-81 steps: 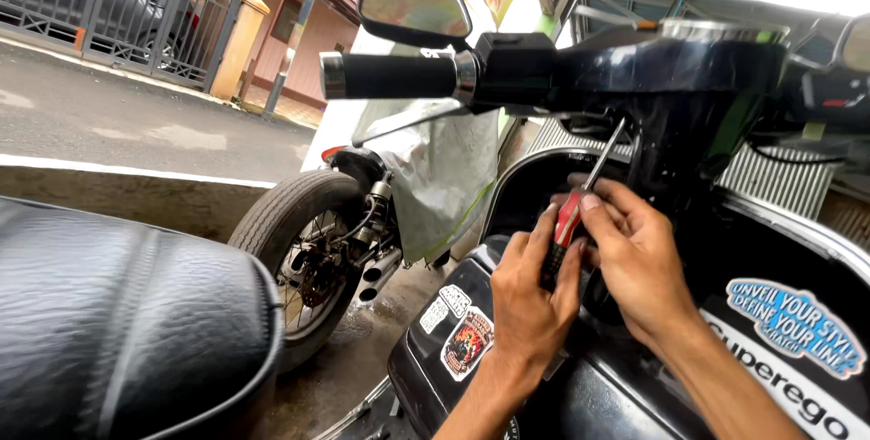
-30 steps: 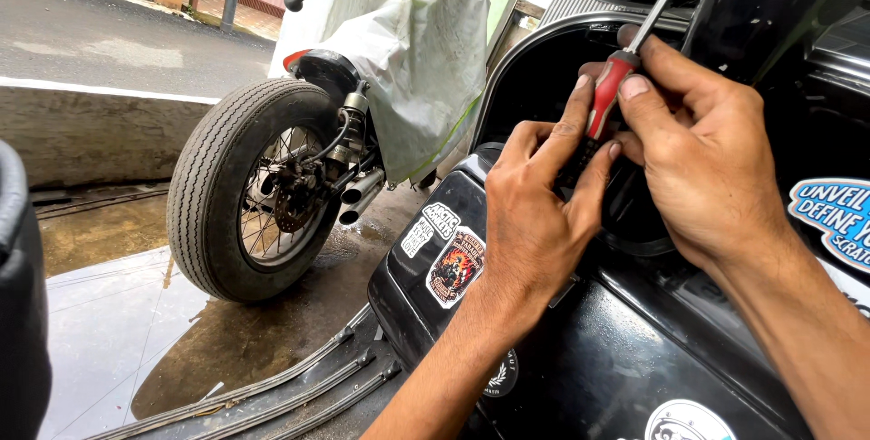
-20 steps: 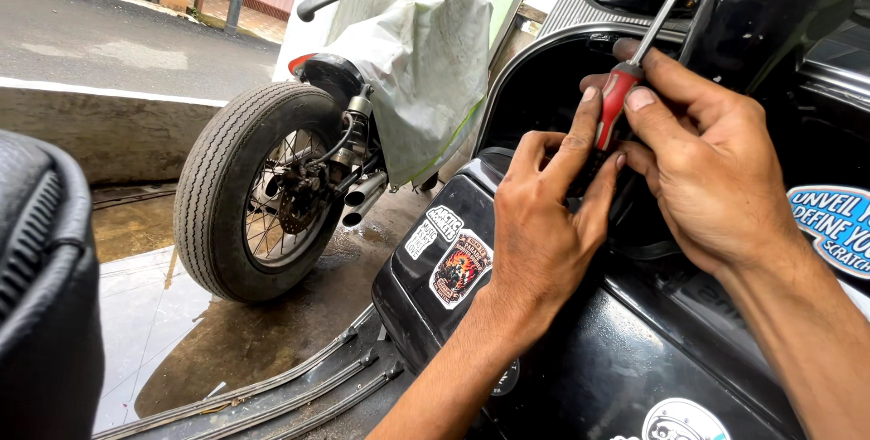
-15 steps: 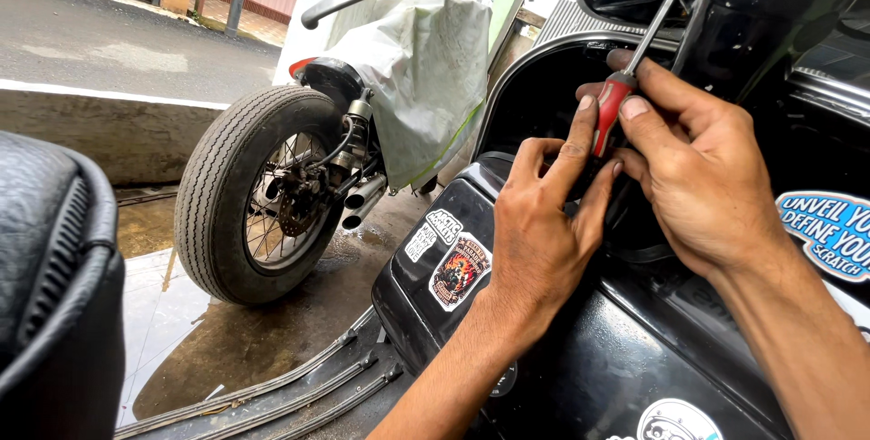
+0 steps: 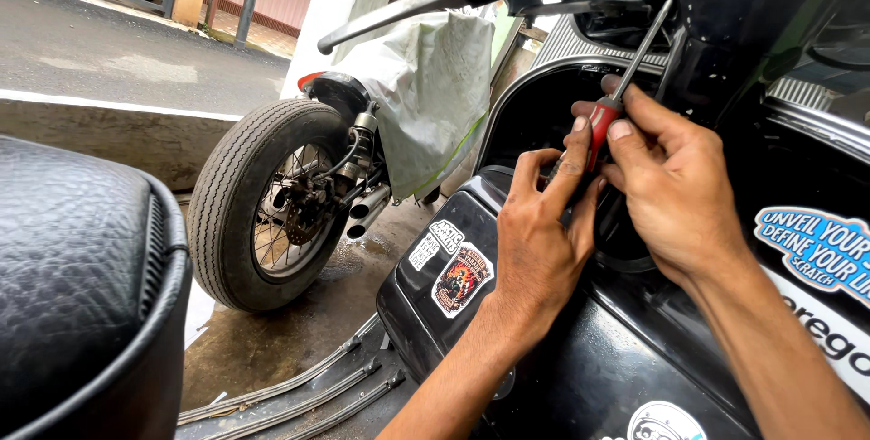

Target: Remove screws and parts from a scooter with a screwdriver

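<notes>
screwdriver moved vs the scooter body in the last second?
No real move. The red-handled screwdriver sits in the same spot beside the round opening in the black scooter body, pinched by the left hand and right hand; only the camera shifted slightly.

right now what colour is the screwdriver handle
Red, with a black band, on the screwdriver pinched between both hands; the head view shows it.
</notes>
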